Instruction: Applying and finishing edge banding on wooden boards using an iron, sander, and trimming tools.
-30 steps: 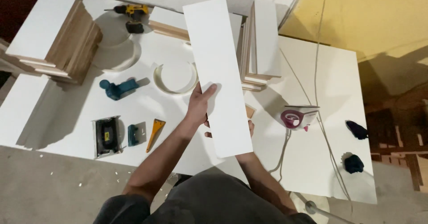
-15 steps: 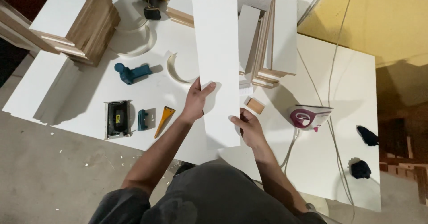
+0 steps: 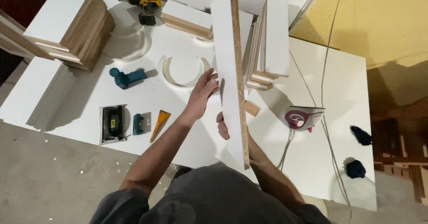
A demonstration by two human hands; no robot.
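A long white laminated board (image 3: 228, 72) stands tilted on edge over the white worktable (image 3: 312, 161), its raw chipboard edge facing up toward me. My left hand (image 3: 203, 90) presses flat against its white face on the left side. My right hand (image 3: 223, 126) grips the board from below, near its lower end; most of that hand is hidden behind the panel. A small wooden block (image 3: 251, 108) lies on the table just right of the board.
Stacks of boards (image 3: 71, 23) sit at the left and centre back (image 3: 267, 41). A yellow drill (image 3: 145, 3), blue tool (image 3: 127, 77), edge-banding coil (image 3: 182, 72), sander (image 3: 111, 123), orange scraper (image 3: 159, 123) and clothes iron (image 3: 302, 118) with cord lie on the table.
The board has been turned from lying flat, face up, onto its edge, so its chipboard edge now faces me. Both hands stayed on it.
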